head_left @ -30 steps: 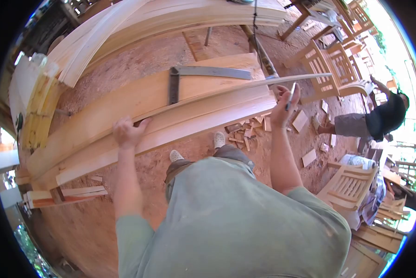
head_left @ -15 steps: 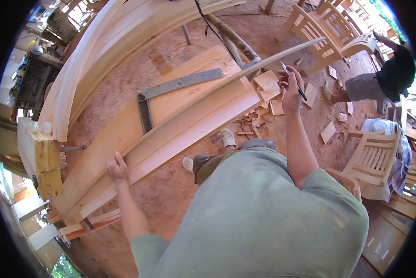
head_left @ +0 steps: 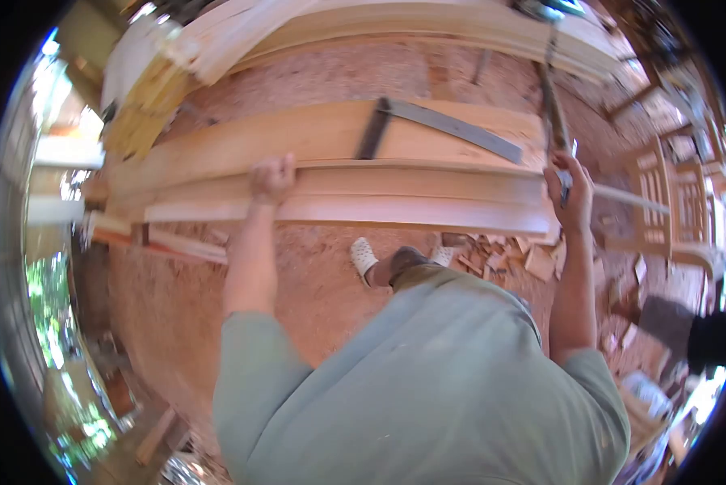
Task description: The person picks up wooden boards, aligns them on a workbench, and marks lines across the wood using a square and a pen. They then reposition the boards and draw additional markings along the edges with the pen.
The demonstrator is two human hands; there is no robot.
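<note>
My left hand is closed on the edge of a long thin wooden strip, which lies lengthwise over pale wooden planks. Between the fingers of my right hand is a dark pen, slim end pointing up. That hand is right at the strip, near the planks' right end, and the strip's tip runs on past it. A carpenter's square with a grey blade and dark stock rests on the wide board behind the strip. Motion blurs my left hand somewhat.
Curved timbers are stacked along the far side, beside a thick yellowish beam. Wood offcuts litter the dirt floor under the planks. Wooden chairs stand at right. Another person's leg shows at the right edge.
The view has swung round, so the planks now run nearly level across it. My right hand with the pen has come down from above the strip to its side. My left hand keeps its hold.
</note>
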